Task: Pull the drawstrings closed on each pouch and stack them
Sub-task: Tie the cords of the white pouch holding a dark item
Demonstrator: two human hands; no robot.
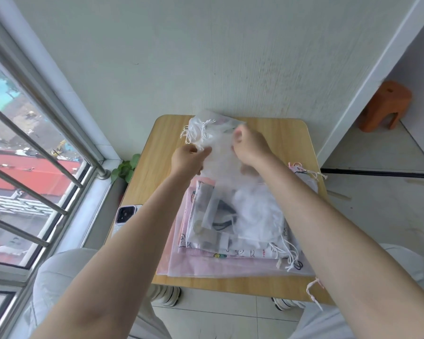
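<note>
Both hands, left hand (187, 159) and right hand (249, 145), outstretched, pinching translucent pouch (220, 165).

Barred window (22, 167), pale wall (206, 57), orange stool (384, 106)

The table (287, 143) is pale wood with a light grain. At its twelve o'clock edge lies a heap of translucent white pouches (206, 129) with white drawstrings (194, 135). The stack (230, 241) at six o'clock shows frosted white over pale pink, with black cartoon doodles on one layer. The phone (125, 214) at nine o'clock is white with a black camera block. The stool (383, 106) at two o'clock is orange.
</note>
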